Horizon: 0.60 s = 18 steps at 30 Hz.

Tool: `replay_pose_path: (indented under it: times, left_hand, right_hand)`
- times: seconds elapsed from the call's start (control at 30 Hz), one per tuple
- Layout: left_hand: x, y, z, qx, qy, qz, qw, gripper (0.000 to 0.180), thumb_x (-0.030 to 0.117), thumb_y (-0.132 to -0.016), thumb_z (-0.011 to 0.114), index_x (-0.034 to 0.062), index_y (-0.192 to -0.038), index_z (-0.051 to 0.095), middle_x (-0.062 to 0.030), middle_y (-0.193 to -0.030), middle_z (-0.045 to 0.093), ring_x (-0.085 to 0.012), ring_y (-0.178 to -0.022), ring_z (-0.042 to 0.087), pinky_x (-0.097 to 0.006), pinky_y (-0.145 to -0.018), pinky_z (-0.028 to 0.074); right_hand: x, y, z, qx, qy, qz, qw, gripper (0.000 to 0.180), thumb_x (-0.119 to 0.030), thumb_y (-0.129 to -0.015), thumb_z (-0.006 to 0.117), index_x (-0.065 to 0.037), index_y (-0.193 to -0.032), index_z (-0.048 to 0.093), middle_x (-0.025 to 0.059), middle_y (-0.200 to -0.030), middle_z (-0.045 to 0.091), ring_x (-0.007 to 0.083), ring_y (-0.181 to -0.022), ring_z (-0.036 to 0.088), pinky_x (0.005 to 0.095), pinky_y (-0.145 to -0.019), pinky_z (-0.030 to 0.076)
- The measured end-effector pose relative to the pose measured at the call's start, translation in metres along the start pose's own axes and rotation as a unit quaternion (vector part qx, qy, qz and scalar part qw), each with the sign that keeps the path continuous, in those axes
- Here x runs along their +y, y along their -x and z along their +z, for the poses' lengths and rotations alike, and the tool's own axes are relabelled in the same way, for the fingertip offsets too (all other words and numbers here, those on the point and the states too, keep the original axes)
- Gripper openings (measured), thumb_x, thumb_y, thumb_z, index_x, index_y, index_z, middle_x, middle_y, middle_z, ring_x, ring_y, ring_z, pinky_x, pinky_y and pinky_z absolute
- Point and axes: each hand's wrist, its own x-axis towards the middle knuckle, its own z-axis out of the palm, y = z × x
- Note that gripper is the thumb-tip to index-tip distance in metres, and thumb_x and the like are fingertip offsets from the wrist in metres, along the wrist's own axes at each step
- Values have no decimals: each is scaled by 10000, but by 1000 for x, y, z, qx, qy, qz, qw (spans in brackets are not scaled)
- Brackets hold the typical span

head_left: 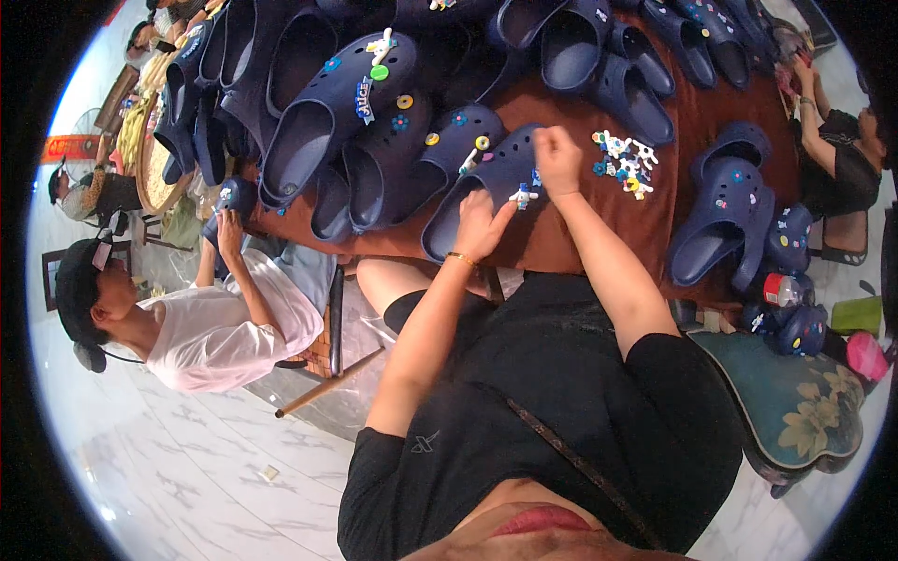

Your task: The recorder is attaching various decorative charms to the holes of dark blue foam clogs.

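A dark blue clog with round holes lies before me at the edge of the brown-covered table. My left hand grips this clog, its fingers at the foot opening and its thumb stretched toward the toe. Close to that thumb is a small white and blue charm. Over the clog's toe end, my right hand is closed with the fingers curled in; what they hold, if anything, is hidden. A loose heap of small white, blue and yellow charms lies on the cloth just right of my right hand.
Many blue clogs, some with charms, crowd the table's left and far side. A pair of decorated clogs lies at the right. A person in white handles a clog at my left; another person sits at the far right. A cushioned stool stands beside me.
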Motion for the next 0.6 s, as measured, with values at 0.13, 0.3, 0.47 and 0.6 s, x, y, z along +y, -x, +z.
replay_pose_path:
  times: [0.13, 0.3, 0.47, 0.6]
  left_hand:
    - [-8, -1, 0, 25, 2, 25, 999, 438, 389, -806, 554, -38, -717, 510, -200, -781, 509, -365, -815, 467, -431, -740, 349]
    - [-8, 1, -3, 59, -71, 48, 995, 426, 367, -778, 579, -11, -588, 526, -194, -662, 521, -377, -675, 493, -465, -619, 372]
    - [0, 7, 2, -1, -47, 11, 999, 437, 405, -808, 530, -12, -685, 564, -192, -805, 544, -349, -831, 495, -437, -747, 365]
    - [6, 14, -1, 4, -14, -5, 1000, 406, 394, -811, 523, -3, -821, 610, -165, -879, 554, -336, -879, 490, -418, -782, 362]
  right_hand:
    - [7, -2, -13, 24, -38, 47, 998, 158, -178, -824, 564, -25, -826, 604, 107, -795, 613, 231, -741, 590, 323, -678, 465]
    - [-10, 24, -4, -66, 152, -251, 954, 180, -132, -727, 626, -69, -895, 608, 85, -955, 576, 294, -918, 513, 384, -820, 417]
    - [0, 30, -16, -61, 182, -272, 943, 94, -94, -726, 603, -57, -755, 521, 113, -808, 525, 316, -807, 492, 411, -735, 403]
    - [-8, 26, -17, -98, 187, -286, 935, 149, -144, -729, 612, -59, -691, 496, 104, -744, 496, 304, -764, 477, 410, -689, 390]
